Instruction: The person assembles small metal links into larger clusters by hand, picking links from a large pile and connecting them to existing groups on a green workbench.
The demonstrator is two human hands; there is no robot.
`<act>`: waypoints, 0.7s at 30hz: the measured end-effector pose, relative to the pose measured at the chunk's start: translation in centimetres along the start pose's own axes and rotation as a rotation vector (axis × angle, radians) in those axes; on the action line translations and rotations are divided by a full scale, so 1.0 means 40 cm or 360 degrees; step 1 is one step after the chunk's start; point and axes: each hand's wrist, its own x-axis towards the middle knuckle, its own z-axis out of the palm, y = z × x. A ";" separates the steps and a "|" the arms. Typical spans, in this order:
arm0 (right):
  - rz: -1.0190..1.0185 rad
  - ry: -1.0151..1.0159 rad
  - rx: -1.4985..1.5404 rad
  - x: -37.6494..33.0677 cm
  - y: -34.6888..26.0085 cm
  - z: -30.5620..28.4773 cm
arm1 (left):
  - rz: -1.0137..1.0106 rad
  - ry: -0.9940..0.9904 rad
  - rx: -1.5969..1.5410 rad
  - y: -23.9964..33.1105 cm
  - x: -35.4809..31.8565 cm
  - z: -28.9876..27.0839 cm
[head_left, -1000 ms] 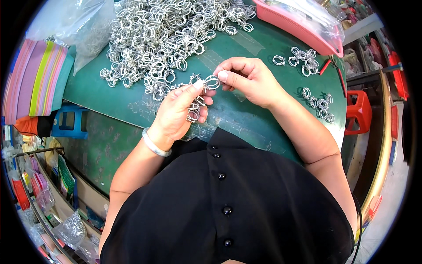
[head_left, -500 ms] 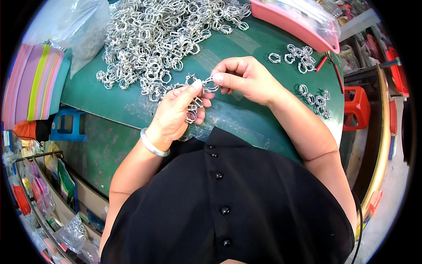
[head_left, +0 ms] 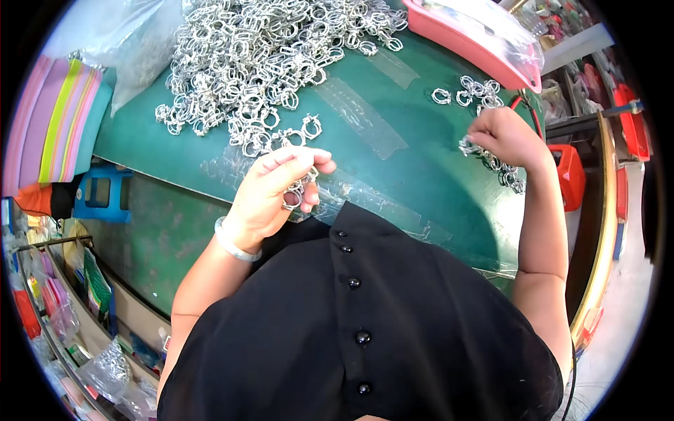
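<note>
Silver rings (head_left: 239, 56) heaped at far L of green counter (head_left: 435, 203); small groups at far R. Counter has clear tape strips (head_left: 361, 116), scuffed near edge. Pink basket (head_left: 477, 42) w/ clear plastic at far R corner, plastic bag (head_left: 144, 52) at far L. Room: blue stool (head_left: 102, 193) + striped item (head_left: 53, 126) on L, red stool (head_left: 569, 179) on R, racks lower L w/ bagged goods (head_left: 112, 368).

Rings: metallic, thin open-frame bands, knobbly bits on the rims, approx same type throughout. Heap is tangled; a few lie loose along its near edge.

L hand (head_left: 270, 182) curled round a few rings, held over near edge of counter. R hand (head_left: 509, 137) bunched over the R groups, fingertips at one ring; can't tell if pinched or let go.

Hidden: R hand covers part of both R groups & red-handled tool (head_left: 526, 112). L fingers block ring count. Heap cut off at top; red stool partly behind R forearm.
</note>
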 end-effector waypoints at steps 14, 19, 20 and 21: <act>-0.0434 0.0574 0.0001 0.230 -0.284 0.188 | 0.0112 -0.0031 -0.0200 -0.016 -0.014 -0.042; -0.0345 0.0581 0.0019 0.283 -0.325 0.218 | 0.0066 0.0023 -0.0241 -0.007 -0.022 -0.033; -0.0348 0.0581 0.0084 0.290 -0.321 0.225 | 0.0095 0.0069 -0.0248 -0.006 -0.023 -0.028; -0.0385 0.0614 0.0129 0.291 -0.312 0.229 | 0.0093 0.0071 -0.0250 -0.006 -0.023 -0.025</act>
